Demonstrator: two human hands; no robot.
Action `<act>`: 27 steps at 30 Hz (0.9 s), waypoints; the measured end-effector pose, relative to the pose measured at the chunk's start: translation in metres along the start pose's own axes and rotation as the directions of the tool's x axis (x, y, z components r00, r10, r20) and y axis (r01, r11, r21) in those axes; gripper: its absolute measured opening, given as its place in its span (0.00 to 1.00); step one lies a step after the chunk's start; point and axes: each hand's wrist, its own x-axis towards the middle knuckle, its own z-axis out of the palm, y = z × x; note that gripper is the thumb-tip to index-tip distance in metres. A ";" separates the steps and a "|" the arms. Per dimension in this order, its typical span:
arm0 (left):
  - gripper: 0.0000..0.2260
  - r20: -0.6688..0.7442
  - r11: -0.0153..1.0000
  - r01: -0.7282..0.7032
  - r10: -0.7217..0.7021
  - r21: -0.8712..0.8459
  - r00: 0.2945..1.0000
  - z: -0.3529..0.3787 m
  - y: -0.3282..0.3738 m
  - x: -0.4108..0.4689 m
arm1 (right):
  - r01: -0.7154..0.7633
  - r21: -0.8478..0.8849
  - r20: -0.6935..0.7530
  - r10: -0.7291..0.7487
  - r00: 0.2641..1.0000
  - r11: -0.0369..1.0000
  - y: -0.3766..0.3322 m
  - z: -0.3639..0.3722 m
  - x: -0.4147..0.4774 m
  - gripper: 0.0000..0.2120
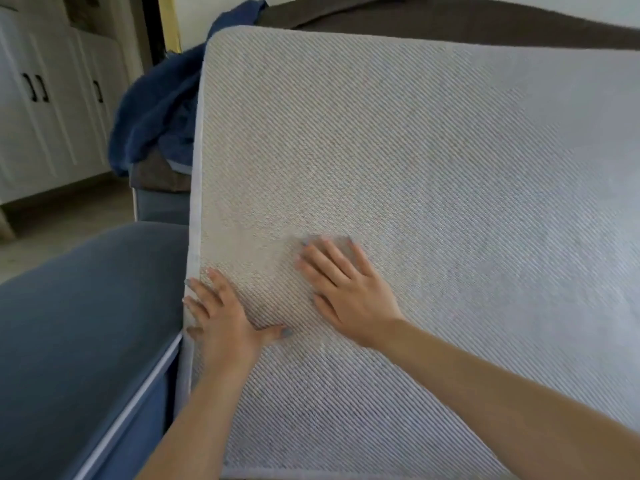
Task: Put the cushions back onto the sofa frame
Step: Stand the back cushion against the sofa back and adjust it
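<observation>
we have both palms on the grey cushion (415, 168), which fills most of our view, its woven face tilted up toward us. our left hand (221, 320) lies flat at the cushion's piped left edge, thumb spread. our right hand (349, 292) presses flat just beside it, further in. neither grip is clenched or grasping: both are released, fingers straight. we judge the flat palms are for shoving the cushion snug into its place beside the blue sofa section (86, 323), which it meets along that left edge. behind it a dark blue cloth (152, 109) is heaped, and a brown cover (450, 19) runs along the top. white cabinets (52, 98) stand on the pale floor (59, 230) to the left
</observation>
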 end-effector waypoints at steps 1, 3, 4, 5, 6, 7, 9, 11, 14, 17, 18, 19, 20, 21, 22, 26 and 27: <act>0.73 0.002 1.000 0.005 -0.005 0.003 1.000 0.000 0.000 0.000 | -0.028 0.022 -0.020 0.029 0.999 0.999 0.001 -0.002 -0.001 0.28; 0.73 0.013 1.000 0.001 -0.001 0.004 1.000 0.000 0.001 0.001 | -0.056 0.012 -0.017 0.057 0.998 0.998 0.008 -0.001 -0.008 0.28; 0.72 0.018 1.000 0.002 -0.002 0.000 1.000 -0.001 0.001 0.000 | -0.058 -0.004 0.003 0.058 0.998 0.998 0.012 0.000 -0.011 0.28; 0.72 0.022 1.000 0.001 -0.001 -0.002 1.000 -0.001 0.001 -0.001 | -0.066 -0.011 0.016 0.067 0.998 0.998 0.013 0.001 -0.014 0.28; 0.72 0.021 1.000 -0.005 0.005 -0.003 1.000 -0.001 0.001 -0.002 | -0.083 0.001 0.005 0.083 0.997 0.997 0.012 -0.001 -0.015 0.28; 0.72 0.022 1.000 -0.007 0.007 -0.008 1.000 -0.002 0.001 -0.002 | -0.102 0.023 -0.027 0.103 0.994 0.995 0.010 -0.003 -0.015 0.27; 0.72 0.036 1.000 -0.011 0.012 -0.024 0.999 -0.001 0.002 -0.002 | -0.125 0.042 -0.088 0.129 0.988 0.991 0.010 -0.008 -0.017 0.28; 0.72 0.063 0.999 -0.007 0.009 -0.039 0.998 -0.002 0.003 -0.002 | -0.122 0.000 -0.059 0.122 0.991 0.993 0.019 -0.006 -0.020 0.29; 0.71 0.094 1.000 -0.001 0.004 -0.029 0.996 -0.004 0.004 -0.004 | -0.144 -0.002 -0.022 0.144 0.989 0.990 0.019 -0.003 -0.020 0.29; 0.70 0.096 1.000 -0.003 0.006 -0.024 0.995 -0.005 0.006 -0.005 | -0.162 0.029 -0.080 0.164 0.983 0.986 0.018 -0.005 -0.025 0.29; 0.70 0.110 1.000 0.002 0.001 -0.020 0.994 -0.006 0.006 -0.004 | -0.146 0.011 -0.049 0.147 0.988 0.989 0.022 -0.004 -0.028 0.30; 0.70 0.137 1.000 0.008 -0.007 -0.010 0.991 -0.007 0.008 -0.004 | -0.130 -0.007 -0.011 0.130 0.991 0.992 0.023 -0.002 -0.032 0.31; 0.70 0.163 1.000 0.009 -0.011 0.013 0.987 -0.008 0.009 -0.004 | -0.139 0.000 0.014 0.139 0.990 0.990 0.023 -0.001 -0.035 0.30; 0.71 0.181 0.999 0.006 -0.013 0.040 0.983 -0.009 0.010 -0.002 | -0.160 0.022 0.005 0.160 0.987 0.987 0.022 0.000 -0.038 0.30; 0.72 0.201 0.998 0.010 -0.021 0.056 0.979 -0.009 0.011 -0.001 | -0.175 0.043 -0.018 0.176 0.984 0.984 0.023 -0.004 -0.041 0.29; 0.72 0.237 0.997 -0.002 -0.016 0.076 0.971 -0.006 0.024 0.001 | -0.240 0.052 -0.056 0.243 0.968 0.969 0.042 -0.010 -0.062 0.28; 0.72 0.211 0.997 0.005 -0.023 0.083 0.977 -0.008 0.021 0.000 | -0.232 0.053 -0.025 0.234 0.972 0.971 0.045 -0.008 -0.067 0.28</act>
